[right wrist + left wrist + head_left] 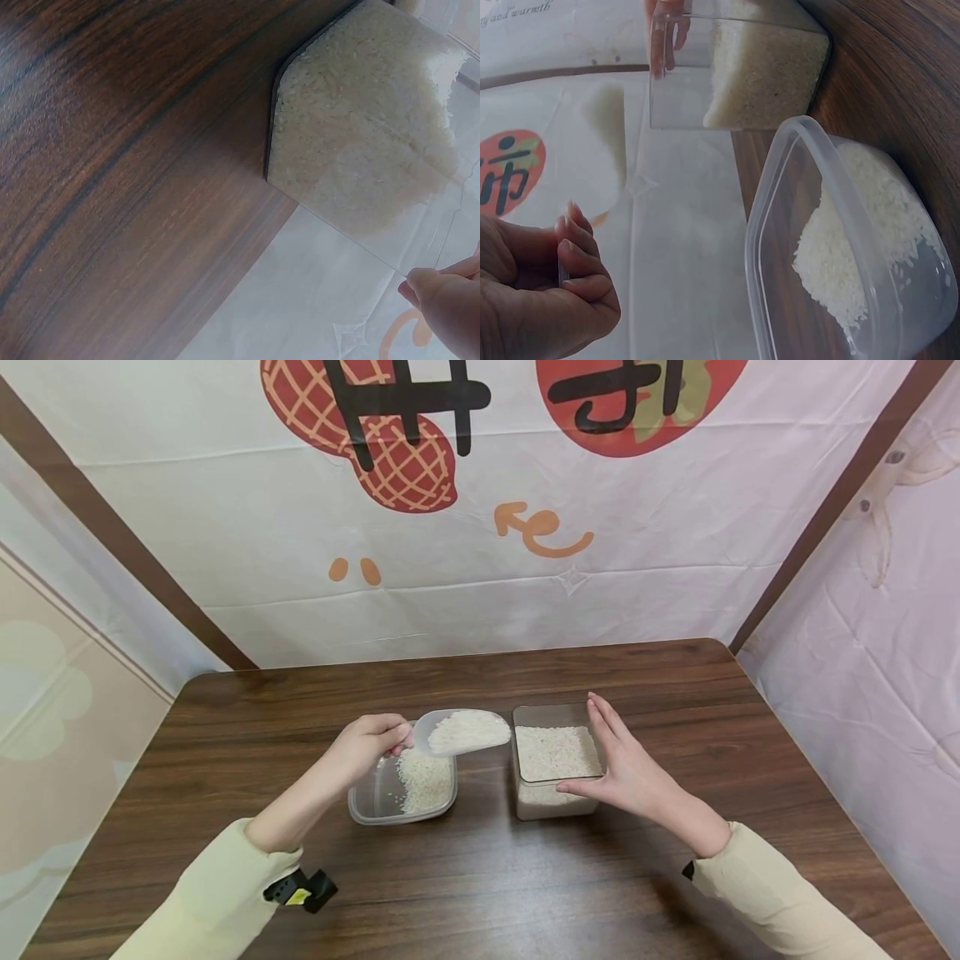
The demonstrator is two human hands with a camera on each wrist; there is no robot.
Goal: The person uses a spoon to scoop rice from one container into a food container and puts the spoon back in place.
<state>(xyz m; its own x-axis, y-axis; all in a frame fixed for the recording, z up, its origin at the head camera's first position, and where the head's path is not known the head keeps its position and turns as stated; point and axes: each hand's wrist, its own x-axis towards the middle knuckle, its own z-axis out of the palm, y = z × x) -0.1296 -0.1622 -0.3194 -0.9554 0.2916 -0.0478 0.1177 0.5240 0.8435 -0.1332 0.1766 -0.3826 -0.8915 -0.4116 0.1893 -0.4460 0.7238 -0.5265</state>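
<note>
A translucent scoop [465, 732] heaped with white rice is pinched at its handle by my left hand [372, 745]. The scoop hangs over the back right part of a low plastic tub [367, 800], its tip close to a taller clear container [557, 800]. Rice lies mostly in the tub's right half. The clear container is filled with rice to below its rim. My right hand [630, 772] holds that container at its right side, thumb at the near rim and fingers toward the far corner. In the right wrist view the thumb [431, 289] is right at the rim.
Both containers stand on a dark wood table [480, 893]. A white printed cloth [465, 585] hangs behind the table's far edge, with more cloth at both sides. A black device [300, 891] is strapped at my left wrist.
</note>
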